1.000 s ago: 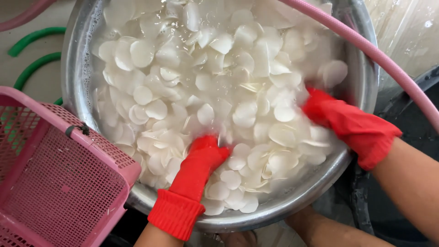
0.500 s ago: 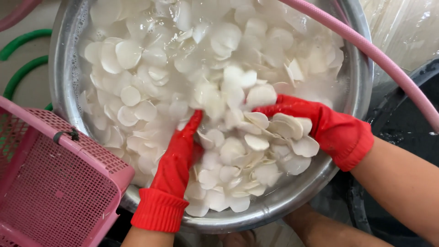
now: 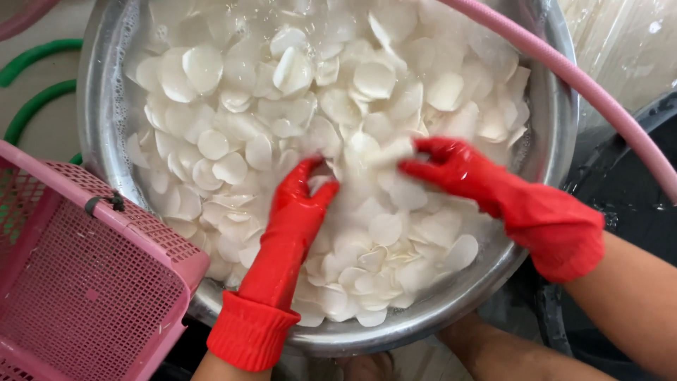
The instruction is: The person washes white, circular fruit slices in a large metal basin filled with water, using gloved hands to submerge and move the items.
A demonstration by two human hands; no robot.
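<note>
Both-handed, just swishing through white slices (image 3: 211,144) mid-frame in metal basin (image 3: 557,92), left hand (image 3: 300,201) and right hand (image 3: 451,166) spread, pinching nothing.

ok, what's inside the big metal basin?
The metal basin holds many thin white round slices in cloudy water. Both hands in red gloves are in it: left hand, right hand. The basin's bottom and the lower layers are covered by slices.
</note>
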